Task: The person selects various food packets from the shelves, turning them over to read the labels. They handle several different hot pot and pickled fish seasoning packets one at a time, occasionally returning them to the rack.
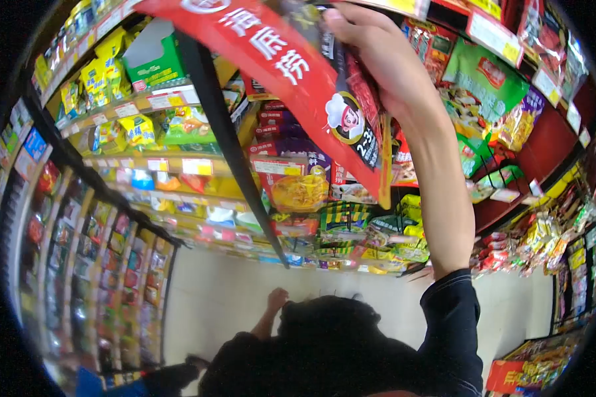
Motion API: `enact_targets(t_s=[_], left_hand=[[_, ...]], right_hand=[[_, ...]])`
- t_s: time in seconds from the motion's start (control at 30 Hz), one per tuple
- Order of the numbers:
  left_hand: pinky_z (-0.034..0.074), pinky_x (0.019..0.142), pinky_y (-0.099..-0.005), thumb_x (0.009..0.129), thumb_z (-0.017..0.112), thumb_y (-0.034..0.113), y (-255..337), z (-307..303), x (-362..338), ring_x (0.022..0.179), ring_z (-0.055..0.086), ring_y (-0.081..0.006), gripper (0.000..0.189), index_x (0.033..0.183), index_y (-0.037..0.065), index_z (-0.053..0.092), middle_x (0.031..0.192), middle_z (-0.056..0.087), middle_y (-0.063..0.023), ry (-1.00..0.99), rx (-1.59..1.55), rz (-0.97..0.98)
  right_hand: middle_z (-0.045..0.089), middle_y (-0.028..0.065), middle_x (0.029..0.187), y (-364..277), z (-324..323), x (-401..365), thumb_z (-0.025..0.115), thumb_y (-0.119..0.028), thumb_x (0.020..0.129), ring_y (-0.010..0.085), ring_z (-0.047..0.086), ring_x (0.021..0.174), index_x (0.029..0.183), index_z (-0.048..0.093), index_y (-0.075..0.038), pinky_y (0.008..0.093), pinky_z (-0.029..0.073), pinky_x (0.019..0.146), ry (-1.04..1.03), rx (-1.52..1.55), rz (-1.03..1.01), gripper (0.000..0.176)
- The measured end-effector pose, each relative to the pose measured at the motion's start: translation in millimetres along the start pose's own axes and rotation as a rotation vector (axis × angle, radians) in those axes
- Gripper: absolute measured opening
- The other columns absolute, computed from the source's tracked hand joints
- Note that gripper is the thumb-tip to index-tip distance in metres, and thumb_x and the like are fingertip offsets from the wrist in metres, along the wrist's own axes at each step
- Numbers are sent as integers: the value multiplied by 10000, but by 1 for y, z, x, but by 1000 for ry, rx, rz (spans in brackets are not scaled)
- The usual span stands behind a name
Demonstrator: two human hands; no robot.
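High in the head view, my right hand (383, 56) is closed on the edge of a red seasoning packet (265, 43). The packet has large white lettering, a cartoon chef face and a dark side panel. It is tilted in front of the shelves and slightly smeared by motion. Behind it, purple and yellow food packets (301, 182) stand on the shelf. My left hand (278, 300) is drawn in close to my body, low in the view, with its fingers curled. Whatever it may hold is too small to make out.
Stocked shelves (155, 165) with yellow and green bags run along the left, split by a black upright post (222, 126). A green bag (487, 79) hangs at the right. Another shelf rack (93, 258) stands lower left. Pale floor (205, 278) lies below.
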State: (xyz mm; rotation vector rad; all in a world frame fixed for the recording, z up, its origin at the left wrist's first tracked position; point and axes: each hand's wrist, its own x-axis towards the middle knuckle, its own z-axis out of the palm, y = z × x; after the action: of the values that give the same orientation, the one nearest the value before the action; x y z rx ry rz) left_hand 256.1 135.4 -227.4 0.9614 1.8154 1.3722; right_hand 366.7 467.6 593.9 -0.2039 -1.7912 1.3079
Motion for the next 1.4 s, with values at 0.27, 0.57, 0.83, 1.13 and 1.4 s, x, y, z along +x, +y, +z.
enact_targets(t_s=[0.27,0.57,0.83,1.13,1.4], left_hand=[[521,823,-382,1014,536,267,185,36,69,925,655,-212,271,1081,32,652,1008,684,-92,-166,-582,-346],[498,934,-314,1058,540,296,495,130,116,1068,631,-144,384,1276,-9,626,1168,671,-85,-708,-364,61],[478,710,-220,922,763,162,612,273,139,797,586,-40,245,1053,-31,690,898,701,-14,-507,-38,414],[550,679,-336,869,799,190,684,357,167,769,747,-263,256,1043,15,730,881,744,-167,-499,54,886],[567,781,-263,811,828,61,702,385,181,886,749,-133,257,1034,1,715,941,772,-70,-404,-96,832]], right_hand=[[594,179,745,49,-55,-208,596,-142,991,398,637,748,1044,592,-56,462,474,629,-268,-531,49,101],[627,152,798,188,-150,-418,537,-172,1041,245,621,748,1120,599,-22,374,482,713,584,-495,581,181],[652,129,971,189,-234,-408,514,-251,1072,189,606,908,1209,578,-18,344,481,846,880,-512,385,278],[674,27,1108,161,-342,-365,739,-95,930,92,603,967,1240,615,-7,263,487,877,801,-281,120,345],[686,11,1033,164,-378,-337,699,-66,949,63,599,915,1179,643,17,242,487,828,821,-142,107,251]])
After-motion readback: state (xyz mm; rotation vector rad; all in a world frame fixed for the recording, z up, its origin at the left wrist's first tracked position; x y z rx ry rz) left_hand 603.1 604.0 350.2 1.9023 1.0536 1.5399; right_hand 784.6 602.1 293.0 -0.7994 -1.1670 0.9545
